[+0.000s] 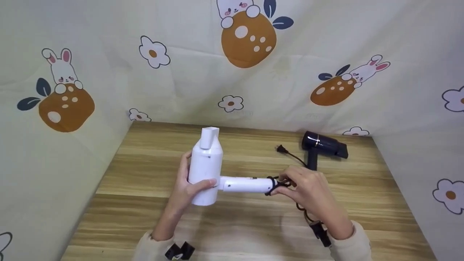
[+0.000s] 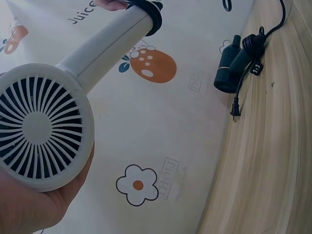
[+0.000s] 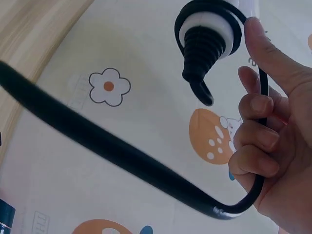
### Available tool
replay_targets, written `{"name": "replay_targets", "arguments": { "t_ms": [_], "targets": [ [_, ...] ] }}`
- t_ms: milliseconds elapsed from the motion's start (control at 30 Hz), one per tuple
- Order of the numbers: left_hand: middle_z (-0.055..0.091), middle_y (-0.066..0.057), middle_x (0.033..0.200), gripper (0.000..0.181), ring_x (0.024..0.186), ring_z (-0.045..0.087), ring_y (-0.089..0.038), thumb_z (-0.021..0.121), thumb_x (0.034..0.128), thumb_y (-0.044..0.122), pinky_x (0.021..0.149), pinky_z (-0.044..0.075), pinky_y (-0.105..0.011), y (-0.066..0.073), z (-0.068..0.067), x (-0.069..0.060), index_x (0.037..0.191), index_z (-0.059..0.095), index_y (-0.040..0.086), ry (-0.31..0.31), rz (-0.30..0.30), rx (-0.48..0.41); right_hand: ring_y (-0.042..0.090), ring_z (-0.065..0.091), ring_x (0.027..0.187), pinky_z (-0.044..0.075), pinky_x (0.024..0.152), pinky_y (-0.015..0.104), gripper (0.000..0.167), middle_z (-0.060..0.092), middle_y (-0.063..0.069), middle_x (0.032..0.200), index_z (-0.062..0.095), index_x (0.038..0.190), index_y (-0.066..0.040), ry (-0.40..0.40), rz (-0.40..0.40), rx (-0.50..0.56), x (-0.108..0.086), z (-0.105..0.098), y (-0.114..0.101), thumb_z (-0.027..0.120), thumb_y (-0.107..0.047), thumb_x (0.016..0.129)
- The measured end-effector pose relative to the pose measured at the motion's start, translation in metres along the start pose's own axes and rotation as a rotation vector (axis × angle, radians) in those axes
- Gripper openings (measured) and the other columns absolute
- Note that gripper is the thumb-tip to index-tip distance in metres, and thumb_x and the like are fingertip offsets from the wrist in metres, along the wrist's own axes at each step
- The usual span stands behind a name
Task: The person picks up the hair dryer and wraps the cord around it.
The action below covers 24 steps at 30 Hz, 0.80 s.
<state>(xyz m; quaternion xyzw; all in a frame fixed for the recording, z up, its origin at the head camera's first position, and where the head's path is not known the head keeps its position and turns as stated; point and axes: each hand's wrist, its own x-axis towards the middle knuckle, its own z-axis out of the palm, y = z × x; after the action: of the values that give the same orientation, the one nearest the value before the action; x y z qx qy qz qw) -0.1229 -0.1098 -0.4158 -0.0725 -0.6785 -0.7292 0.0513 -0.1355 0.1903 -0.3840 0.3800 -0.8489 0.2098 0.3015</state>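
A white hair dryer [image 1: 206, 166] is held above the table, its flat nozzle pointing to the back and its handle to the right. My left hand [image 1: 184, 194] grips the round body, thumb across the front; the slatted rear grille [image 2: 38, 127] faces the left wrist camera. At the handle's end, my right hand [image 1: 311, 188] holds the black cord [image 3: 122, 153]. In the right wrist view, fingers curl round the cord and the thumb lies along it near the handle. Part of the cord loops round the handle end, beside the ribbed cord sleeve [image 3: 202, 51].
A dark hair dryer [image 1: 324, 145] lies at the back right of the wooden table [image 1: 152, 152], its cord bundled at the handle and its two-pin plug [image 1: 281, 149] pointing left. Printed cloth walls [image 1: 188, 83] enclose the table's back and sides.
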Motion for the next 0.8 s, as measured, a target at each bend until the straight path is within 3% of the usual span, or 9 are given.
{"name": "replay_targets", "arguments": {
  "t_ms": [100, 333, 533, 700, 800],
  "targets": [
    [0.054, -0.015, 0.111, 0.076, 0.095, 0.057, -0.026, 0.073, 0.0683, 0.003, 0.079, 0.049, -0.044, 0.000, 0.000, 0.001, 0.132, 0.031, 0.008, -0.033, 0.011, -0.004, 0.004, 0.056, 0.061, 0.043, 0.051, 0.016, 0.035, 0.063, -0.008, 0.075, 0.063, 0.080, -0.014, -0.043, 0.000, 0.029, 0.000, 0.000, 0.003, 0.079, -0.039, 0.062],
    [0.056, -0.017, 0.107, 0.080, 0.090, 0.059, -0.027, 0.077, 0.0643, 0.004, 0.075, 0.051, -0.043, 0.004, 0.000, -0.001, 0.131, 0.033, 0.009, -0.089, -0.010, 0.017, 0.005, 0.059, 0.069, 0.048, 0.065, 0.013, 0.026, 0.063, -0.007, 0.079, 0.063, 0.085, -0.013, -0.142, 0.013, 0.240, 0.000, -0.004, 0.011, 0.078, -0.026, 0.068],
    [0.056, -0.013, 0.104, 0.077, 0.089, 0.059, -0.028, 0.073, 0.0635, 0.002, 0.075, 0.051, -0.045, 0.008, -0.001, -0.002, 0.129, 0.035, 0.014, -0.131, -0.026, -0.081, 0.006, 0.055, 0.068, 0.047, 0.060, 0.018, 0.027, 0.063, -0.003, 0.079, 0.066, 0.088, -0.011, -0.200, 0.093, 0.495, -0.003, -0.001, 0.021, 0.079, -0.019, 0.066],
    [0.054, -0.008, 0.106, 0.069, 0.093, 0.055, -0.023, 0.065, 0.0654, 0.000, 0.079, 0.048, -0.041, 0.012, -0.003, -0.004, 0.125, 0.038, 0.021, -0.169, -0.009, -0.212, 0.007, 0.057, 0.070, 0.047, 0.060, 0.019, 0.017, 0.066, 0.006, 0.081, 0.067, 0.090, -0.001, -0.161, 0.152, 0.761, -0.007, 0.007, 0.033, 0.069, 0.006, 0.074],
    [0.053, -0.006, 0.107, 0.068, 0.094, 0.054, -0.021, 0.062, 0.0655, 0.000, 0.081, 0.047, -0.038, 0.013, -0.004, -0.005, 0.125, 0.038, 0.021, -0.179, 0.003, -0.276, 0.007, 0.059, 0.074, 0.049, 0.063, 0.019, 0.017, 0.067, 0.002, 0.086, 0.066, 0.094, 0.003, -0.151, 0.224, 0.828, -0.011, 0.015, 0.039, 0.061, 0.011, 0.080]
  ]
}}
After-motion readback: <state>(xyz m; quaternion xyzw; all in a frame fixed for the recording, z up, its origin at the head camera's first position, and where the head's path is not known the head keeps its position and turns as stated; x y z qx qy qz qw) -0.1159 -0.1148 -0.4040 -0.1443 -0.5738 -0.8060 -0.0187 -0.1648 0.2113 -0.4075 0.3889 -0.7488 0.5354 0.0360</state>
